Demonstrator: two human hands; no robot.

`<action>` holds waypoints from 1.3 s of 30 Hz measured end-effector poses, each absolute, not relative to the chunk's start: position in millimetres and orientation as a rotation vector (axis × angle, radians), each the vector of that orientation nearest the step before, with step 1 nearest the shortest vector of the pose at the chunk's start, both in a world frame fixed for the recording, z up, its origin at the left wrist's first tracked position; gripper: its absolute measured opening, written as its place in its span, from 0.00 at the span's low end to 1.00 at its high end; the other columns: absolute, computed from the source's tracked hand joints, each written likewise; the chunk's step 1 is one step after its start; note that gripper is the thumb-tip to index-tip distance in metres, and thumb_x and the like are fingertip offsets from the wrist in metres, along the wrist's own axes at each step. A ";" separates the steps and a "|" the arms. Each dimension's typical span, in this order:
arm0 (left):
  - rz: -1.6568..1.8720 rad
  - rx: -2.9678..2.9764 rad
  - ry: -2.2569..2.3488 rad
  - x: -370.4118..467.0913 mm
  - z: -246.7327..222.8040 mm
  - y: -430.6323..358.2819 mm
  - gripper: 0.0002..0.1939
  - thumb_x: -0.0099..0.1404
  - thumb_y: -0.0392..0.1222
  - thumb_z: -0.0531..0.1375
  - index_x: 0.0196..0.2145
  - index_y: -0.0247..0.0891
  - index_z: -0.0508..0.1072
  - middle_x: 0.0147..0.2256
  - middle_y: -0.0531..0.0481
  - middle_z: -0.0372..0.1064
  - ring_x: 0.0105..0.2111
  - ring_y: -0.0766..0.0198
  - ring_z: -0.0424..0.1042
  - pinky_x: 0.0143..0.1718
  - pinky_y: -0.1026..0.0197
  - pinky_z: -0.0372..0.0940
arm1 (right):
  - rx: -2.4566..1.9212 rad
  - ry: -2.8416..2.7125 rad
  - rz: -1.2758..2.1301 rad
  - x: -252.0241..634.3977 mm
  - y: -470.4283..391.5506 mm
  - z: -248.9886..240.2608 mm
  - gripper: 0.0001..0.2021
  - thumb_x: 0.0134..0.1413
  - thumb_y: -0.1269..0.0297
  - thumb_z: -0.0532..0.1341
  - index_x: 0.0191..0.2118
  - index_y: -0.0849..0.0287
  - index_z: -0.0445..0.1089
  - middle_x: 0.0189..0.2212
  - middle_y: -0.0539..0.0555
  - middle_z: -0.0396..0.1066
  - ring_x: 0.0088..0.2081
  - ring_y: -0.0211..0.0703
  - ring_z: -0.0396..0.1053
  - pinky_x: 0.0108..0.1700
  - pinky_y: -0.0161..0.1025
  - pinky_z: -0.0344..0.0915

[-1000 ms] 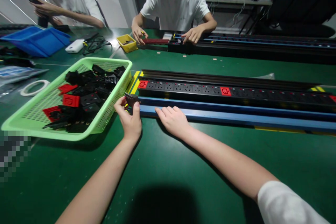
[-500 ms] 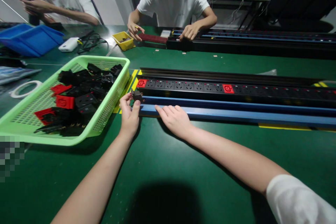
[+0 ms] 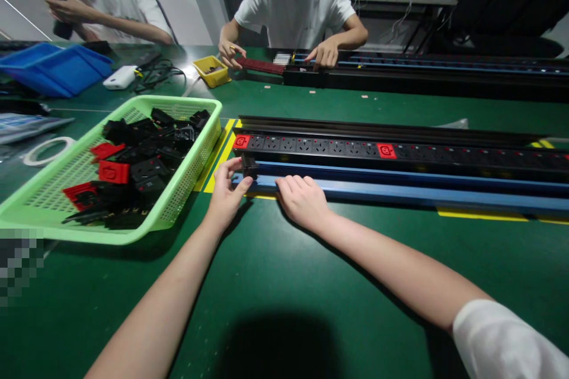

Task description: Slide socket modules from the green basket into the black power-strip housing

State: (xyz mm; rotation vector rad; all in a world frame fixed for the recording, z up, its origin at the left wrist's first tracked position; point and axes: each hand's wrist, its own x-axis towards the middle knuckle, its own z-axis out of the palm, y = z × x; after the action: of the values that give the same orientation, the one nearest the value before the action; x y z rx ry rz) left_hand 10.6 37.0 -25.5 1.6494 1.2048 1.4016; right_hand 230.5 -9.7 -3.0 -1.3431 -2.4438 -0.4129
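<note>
My left hand [image 3: 227,194] grips a small black socket module [image 3: 249,167] between thumb and fingers. The module is tilted at the left end of a long blue metal channel [image 3: 400,190]. My right hand [image 3: 304,200] is closed over the channel's near wall, a little to the right; its fingertips are partly hidden. Just behind the channel lies a black strip [image 3: 284,154] with a row of black sockets, broken up by red ones such as the red socket [image 3: 386,151].
On the left, a green basket [image 3: 149,231] holds black and red socket modules. A roll of white tape [image 3: 48,151], a blue bin [image 3: 57,74] and a yellow tray [image 3: 212,73] lie beyond. Across the table a co-worker's hands [image 3: 323,54] touch another strip; another person holds a tool.
My left hand has moved right with the socket module, which has turned and now sits at the channel's end. My right hand has slid slightly right along the channel.
</note>
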 end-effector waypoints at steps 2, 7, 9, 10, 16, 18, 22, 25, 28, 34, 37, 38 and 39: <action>1.383 1.643 1.203 13.2 -24.1 35.4 0.31 0.59 0.58 0.69 0.55 0.41 0.70 0.54 0.40 0.70 0.55 0.50 0.71 0.59 0.48 0.64 | -1.371 -2.433 -0.402 232.1 -10.0 -2.9 0.10 0.71 0.67 0.52 0.44 0.60 0.71 0.34 0.55 0.72 0.36 0.47 0.64 0.37 0.46 0.49; 1.472 1.605 1.235 21.1 -17.7 32.2 0.29 0.57 0.58 0.70 0.50 0.39 0.71 0.47 0.43 0.73 0.49 0.53 0.74 0.53 0.51 0.68 | -1.382 -2.445 -0.361 236.4 -11.3 0.1 0.10 0.69 0.64 0.54 0.44 0.60 0.71 0.36 0.57 0.74 0.37 0.48 0.65 0.37 0.46 0.51; 1.573 1.543 1.266 23.5 -15.7 32.1 0.28 0.57 0.58 0.70 0.48 0.39 0.70 0.45 0.44 0.73 0.47 0.55 0.75 0.51 0.53 0.69 | -1.365 -2.434 -0.363 236.9 -11.6 0.7 0.11 0.67 0.64 0.56 0.49 0.62 0.71 0.44 0.60 0.76 0.42 0.50 0.67 0.40 0.45 0.53; 1.620 1.502 1.278 24.4 -15.2 32.2 0.28 0.57 0.57 0.70 0.47 0.39 0.69 0.45 0.43 0.73 0.46 0.55 0.75 0.50 0.53 0.70 | -1.353 -2.415 -0.371 236.9 -11.8 0.5 0.14 0.67 0.64 0.56 0.53 0.62 0.70 0.50 0.62 0.75 0.46 0.51 0.68 0.42 0.45 0.54; 1.757 1.291 1.342 22.0 -19.1 36.1 0.28 0.59 0.53 0.70 0.47 0.41 0.61 0.46 0.42 0.75 0.46 0.56 0.78 0.50 0.52 0.71 | -1.302 -2.365 -0.384 235.1 -13.1 -2.2 0.27 0.66 0.66 0.56 0.68 0.65 0.61 0.71 0.65 0.58 0.71 0.57 0.53 0.62 0.48 0.51; 1.773 1.240 1.422 18.3 -23.1 39.7 0.30 0.54 0.50 0.73 0.46 0.41 0.60 0.43 0.45 0.75 0.42 0.58 0.78 0.47 0.55 0.71 | -1.305 -2.387 -0.364 235.1 -13.3 -1.3 0.30 0.64 0.65 0.58 0.70 0.68 0.58 0.73 0.68 0.51 0.74 0.61 0.47 0.66 0.50 0.49; 1.811 1.102 1.538 11.7 -32.1 48.5 0.33 0.51 0.49 0.74 0.45 0.41 0.59 0.40 0.50 0.70 0.37 0.63 0.75 0.43 0.59 0.69 | -1.285 -2.434 -0.334 235.8 -12.1 0.6 0.32 0.64 0.64 0.58 0.71 0.71 0.57 0.74 0.69 0.49 0.75 0.61 0.46 0.69 0.51 0.46; 1.795 1.044 1.491 8.8 -37.4 53.5 0.31 0.57 0.54 0.70 0.46 0.42 0.57 0.40 0.50 0.69 0.35 0.66 0.74 0.42 0.59 0.69 | -1.270 -2.458 -0.317 236.3 -10.8 0.2 0.30 0.64 0.64 0.58 0.69 0.70 0.60 0.73 0.66 0.53 0.74 0.60 0.50 0.68 0.50 0.50; 1.774 1.034 1.490 6.0 -41.0 57.9 0.28 0.62 0.57 0.66 0.47 0.41 0.57 0.40 0.50 0.68 0.32 0.67 0.72 0.38 0.60 0.68 | -1.267 -2.465 -0.281 236.5 -10.2 -0.4 0.30 0.64 0.64 0.58 0.68 0.70 0.61 0.72 0.66 0.53 0.73 0.60 0.51 0.64 0.51 0.56; 1.791 1.044 1.546 0.7 -44.9 64.0 0.16 0.69 0.47 0.59 0.49 0.41 0.59 0.38 0.50 0.69 0.35 0.66 0.72 0.39 0.62 0.68 | -1.270 -2.466 -0.287 237.0 -10.8 0.8 0.29 0.63 0.65 0.59 0.68 0.70 0.62 0.73 0.67 0.51 0.74 0.62 0.48 0.64 0.51 0.57; 1.797 1.117 1.614 0.5 -42.5 60.6 0.17 0.70 0.47 0.58 0.52 0.39 0.63 0.43 0.46 0.71 0.40 0.62 0.74 0.44 0.60 0.69 | -1.268 -2.464 -0.293 236.9 -10.9 1.4 0.30 0.63 0.64 0.59 0.68 0.71 0.62 0.73 0.68 0.51 0.74 0.63 0.48 0.65 0.51 0.55; 1.796 1.174 1.642 1.0 -40.7 58.4 0.17 0.71 0.48 0.58 0.53 0.39 0.65 0.45 0.44 0.72 0.43 0.61 0.74 0.48 0.59 0.68 | -1.268 -2.466 -0.288 236.8 -10.8 1.5 0.30 0.63 0.64 0.59 0.68 0.70 0.62 0.73 0.68 0.51 0.74 0.63 0.48 0.65 0.51 0.55; 1.796 1.242 1.671 1.9 -38.5 55.9 0.17 0.71 0.48 0.58 0.53 0.39 0.67 0.48 0.43 0.72 0.47 0.60 0.74 0.51 0.58 0.68 | -1.267 -2.467 -0.281 236.7 -10.8 1.6 0.30 0.63 0.65 0.59 0.68 0.70 0.62 0.73 0.68 0.51 0.74 0.63 0.48 0.65 0.51 0.55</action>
State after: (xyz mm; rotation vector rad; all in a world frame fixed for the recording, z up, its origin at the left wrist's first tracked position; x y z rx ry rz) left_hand 1.9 55.9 -38.5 1.2422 1.6709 1.7955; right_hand 236.7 -10.8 1.6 -1.2668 -2.4672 -0.2812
